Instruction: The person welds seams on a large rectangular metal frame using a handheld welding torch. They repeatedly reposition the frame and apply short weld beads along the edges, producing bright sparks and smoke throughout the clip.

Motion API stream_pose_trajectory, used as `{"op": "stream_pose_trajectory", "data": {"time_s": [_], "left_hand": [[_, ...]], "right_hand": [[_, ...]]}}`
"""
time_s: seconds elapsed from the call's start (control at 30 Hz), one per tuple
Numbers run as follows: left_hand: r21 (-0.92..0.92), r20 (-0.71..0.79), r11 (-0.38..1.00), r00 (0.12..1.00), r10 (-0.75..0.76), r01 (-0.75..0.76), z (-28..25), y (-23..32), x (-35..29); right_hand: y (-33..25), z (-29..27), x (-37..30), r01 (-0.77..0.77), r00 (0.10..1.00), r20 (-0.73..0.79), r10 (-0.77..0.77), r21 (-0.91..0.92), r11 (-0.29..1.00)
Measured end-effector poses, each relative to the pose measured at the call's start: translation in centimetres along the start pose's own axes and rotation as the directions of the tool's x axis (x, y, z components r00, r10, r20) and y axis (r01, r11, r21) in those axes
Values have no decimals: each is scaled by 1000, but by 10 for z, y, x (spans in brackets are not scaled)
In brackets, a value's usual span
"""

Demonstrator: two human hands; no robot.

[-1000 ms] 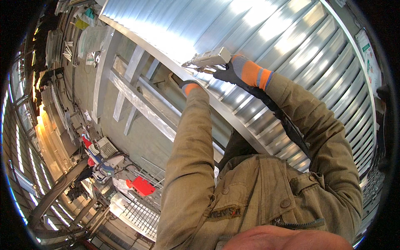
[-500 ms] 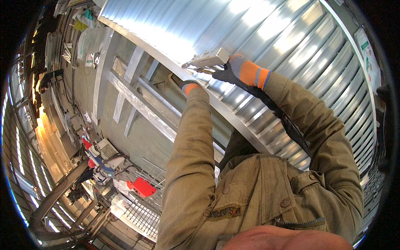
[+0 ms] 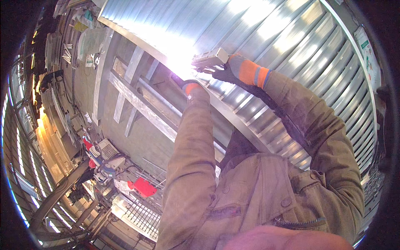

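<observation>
My right hand (image 3: 243, 71), in an orange and grey glove with dark fingers, is closed around a boxy metallic welding gun (image 3: 211, 58). A dark cable sleeve runs back from it beneath my right forearm. White glare at the gun's tip covers part of the metal frame edge (image 3: 238, 121) of a large ribbed silver panel (image 3: 287, 79). My left hand (image 3: 191, 86), also gloved, is at that edge just below the glare. Its fingers are mostly hidden by the edge and the bright light, so their grip does not show.
Silver metal beams (image 3: 141, 106) cross one another below the panel, on the left. Farther left, on the floor, are power tools (image 3: 102, 166) and a red piece (image 3: 143, 187) beside a wire rack. Long stacked stock (image 3: 52, 141) lines the left side.
A blinding white light has appeared at the welding gun's tip, tinting my sleeves and jacket purplish. Both hands stay in nearly the same place.
</observation>
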State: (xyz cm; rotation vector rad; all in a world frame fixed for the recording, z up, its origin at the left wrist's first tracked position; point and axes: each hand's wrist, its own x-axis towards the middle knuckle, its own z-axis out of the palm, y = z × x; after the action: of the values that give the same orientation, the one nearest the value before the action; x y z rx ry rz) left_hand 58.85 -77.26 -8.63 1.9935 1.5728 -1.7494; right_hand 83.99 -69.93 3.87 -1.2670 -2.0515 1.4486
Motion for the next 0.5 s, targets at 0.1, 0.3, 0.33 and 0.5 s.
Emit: {"op": "stream_pose_trajectory", "data": {"time_s": [0.1, 0.3, 0.33, 0.5], "left_hand": [[-21, 2, 1000, 1000, -3, 4, 7, 3, 5], [-38, 13, 999, 1000, -4, 5, 10, 3, 9], [-40, 16, 999, 1000, -3, 3, 10, 3, 10], [-50, 33, 999, 999, -4, 5, 17, 4, 18]], "right_hand": [[-5, -6, -3, -33, 999, 36, 34, -13, 999], [-19, -14, -7, -20, 999, 37, 22, -61, 998], [-19, -15, -7, -41, 998, 54, 44, -59, 997], [-6, -7, -1, -32, 997, 63, 37, -80, 996]]}}
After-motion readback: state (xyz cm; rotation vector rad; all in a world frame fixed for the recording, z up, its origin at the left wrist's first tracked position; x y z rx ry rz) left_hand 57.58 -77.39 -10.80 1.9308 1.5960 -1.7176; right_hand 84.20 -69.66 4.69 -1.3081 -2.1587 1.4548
